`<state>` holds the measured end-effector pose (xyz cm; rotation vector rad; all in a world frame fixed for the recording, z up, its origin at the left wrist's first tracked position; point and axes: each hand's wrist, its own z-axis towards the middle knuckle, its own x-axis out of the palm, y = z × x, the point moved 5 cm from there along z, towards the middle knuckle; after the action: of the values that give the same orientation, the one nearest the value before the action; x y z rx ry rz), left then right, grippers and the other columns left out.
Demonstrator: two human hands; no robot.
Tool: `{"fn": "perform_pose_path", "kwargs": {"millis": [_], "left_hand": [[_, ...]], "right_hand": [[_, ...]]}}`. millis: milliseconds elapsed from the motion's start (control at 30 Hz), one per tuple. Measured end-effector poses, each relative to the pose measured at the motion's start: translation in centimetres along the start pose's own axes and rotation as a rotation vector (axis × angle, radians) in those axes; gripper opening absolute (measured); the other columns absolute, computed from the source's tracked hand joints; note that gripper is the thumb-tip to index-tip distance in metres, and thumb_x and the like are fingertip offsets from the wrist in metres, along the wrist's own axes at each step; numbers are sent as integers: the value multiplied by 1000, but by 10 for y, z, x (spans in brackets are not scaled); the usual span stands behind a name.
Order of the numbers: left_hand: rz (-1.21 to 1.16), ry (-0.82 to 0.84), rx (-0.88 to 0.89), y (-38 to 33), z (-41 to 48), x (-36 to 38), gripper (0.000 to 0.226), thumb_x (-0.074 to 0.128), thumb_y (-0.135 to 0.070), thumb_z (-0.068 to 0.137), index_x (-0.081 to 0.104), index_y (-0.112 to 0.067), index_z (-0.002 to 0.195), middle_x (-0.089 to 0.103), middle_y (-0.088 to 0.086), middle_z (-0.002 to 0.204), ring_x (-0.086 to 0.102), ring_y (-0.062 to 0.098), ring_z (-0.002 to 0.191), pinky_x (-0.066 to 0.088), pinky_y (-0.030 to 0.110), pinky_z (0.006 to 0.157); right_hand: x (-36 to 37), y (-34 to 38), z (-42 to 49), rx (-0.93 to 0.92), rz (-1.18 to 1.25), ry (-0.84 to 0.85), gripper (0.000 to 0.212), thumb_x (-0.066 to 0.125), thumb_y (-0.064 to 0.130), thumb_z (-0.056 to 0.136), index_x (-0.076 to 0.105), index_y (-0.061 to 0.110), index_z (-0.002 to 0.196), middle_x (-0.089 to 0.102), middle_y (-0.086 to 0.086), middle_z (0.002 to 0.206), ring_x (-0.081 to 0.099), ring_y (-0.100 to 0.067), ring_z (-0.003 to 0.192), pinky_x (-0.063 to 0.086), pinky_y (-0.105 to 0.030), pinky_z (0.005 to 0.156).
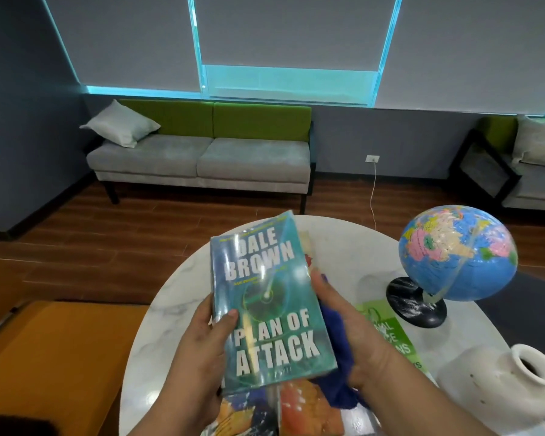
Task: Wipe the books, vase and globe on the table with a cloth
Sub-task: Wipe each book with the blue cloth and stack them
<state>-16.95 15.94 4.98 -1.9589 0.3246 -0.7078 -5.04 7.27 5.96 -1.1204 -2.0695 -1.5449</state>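
I hold a teal paperback book (271, 313) lifted above the round white marble table (170, 309), cover facing me. My left hand (199, 350) grips its left edge, thumb on the cover. My right hand (350, 335) holds the book's right edge with a dark blue cloth (340, 366) bunched between palm and book. Another book with an orange and blue cover (306, 410) lies on the table under the lifted one. A green book (390, 335) lies flat to the right. The globe (456, 253) stands on a black base at the right. A white vase (504, 382) sits at the near right.
An orange seat or bench (54, 357) stands left of the table. A grey and green sofa (202, 158) lines the far wall, and an armchair (516, 171) is at the far right. Wooden floor (107, 240) lies between the sofa and the table.
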Motion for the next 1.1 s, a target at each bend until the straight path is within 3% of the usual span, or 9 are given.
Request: {"fn": "perform_pose_path", "kwargs": {"millis": [67, 200, 433, 533, 667, 833, 967, 1067, 1100], "left_hand": [[-11, -84, 38, -2, 4, -5, 25, 50, -15, 98, 54, -25, 121, 75, 11, 89, 73, 32, 73, 58, 44, 60], [-61, -131, 102, -12, 7, -13, 33, 49, -13, 98, 51, -26, 129, 73, 10, 100, 73, 30, 76, 57, 42, 54], [-313, 148, -194, -10, -6, -4, 43, 51, -26, 85, 58, -10, 124, 68, 25, 110, 69, 42, 91, 59, 53, 64], [-330, 129, -277, -7, -7, -6, 40, 52, -31, 86, 62, -11, 119, 70, 23, 108, 71, 40, 86, 55, 62, 68], [-365, 165, -315, -8, -10, -5, 40, 54, -36, 82, 68, -10, 109, 70, 24, 105, 72, 38, 76, 51, 63, 68], [-323, 270, -400, -3, -19, 11, 44, 57, -38, 74, 77, -1, 88, 70, 29, 99, 71, 40, 70, 59, 52, 58], [-267, 279, -473, 9, -22, 15, 45, 62, -36, 72, 75, 0, 97, 68, 30, 106, 71, 41, 80, 59, 48, 70], [-287, 255, -498, 12, -22, 12, 48, 64, -35, 72, 73, 0, 104, 66, 30, 112, 70, 42, 86, 54, 50, 83], [-286, 243, -497, 13, -22, 10, 50, 65, -35, 71, 73, -1, 106, 65, 30, 113, 69, 43, 88, 53, 51, 85]], "right_hand": [[-8, -5, 0, -8, -81, -29, 68, 88, 30, 57, 65, 6, 115, 63, -23, 118, 62, -37, 106, 43, -52, 100], [-16, -8, -6, -17, -283, -100, 42, 76, 9, 73, 62, -1, 111, 68, -23, 108, 66, -36, 95, 55, -44, 77], [-26, -9, -6, -158, -369, -205, 50, 80, 28, 61, 68, 3, 101, 72, -16, 101, 69, -26, 95, 54, -30, 79], [-21, -11, -6, -155, -226, -189, 77, 89, 52, 43, 70, 1, 98, 68, -27, 92, 70, -33, 69, 56, -32, 57], [-24, -11, -1, -4, -14, -230, 81, 52, 67, 69, 64, 4, 118, 65, -28, 107, 67, -39, 87, 53, -44, 73], [-5, -5, -9, 12, -182, -226, 34, 49, 29, 93, 67, 1, 87, 68, -19, 69, 65, -29, 57, 52, -29, 50], [9, 13, -6, -110, -300, -274, 59, 76, 1, 75, 49, 11, 23, 43, 0, 27, 44, -1, 25, 37, -10, 36], [-6, 14, -3, -173, -262, -210, 73, 37, -10, 95, 47, 11, 25, 39, 0, 23, 38, 0, 19, 35, -11, 32], [-15, 12, 0, -175, -332, -231, 61, 48, -5, 93, 54, 11, 35, 45, 0, 27, 44, 1, 24, 36, -9, 35]]}}
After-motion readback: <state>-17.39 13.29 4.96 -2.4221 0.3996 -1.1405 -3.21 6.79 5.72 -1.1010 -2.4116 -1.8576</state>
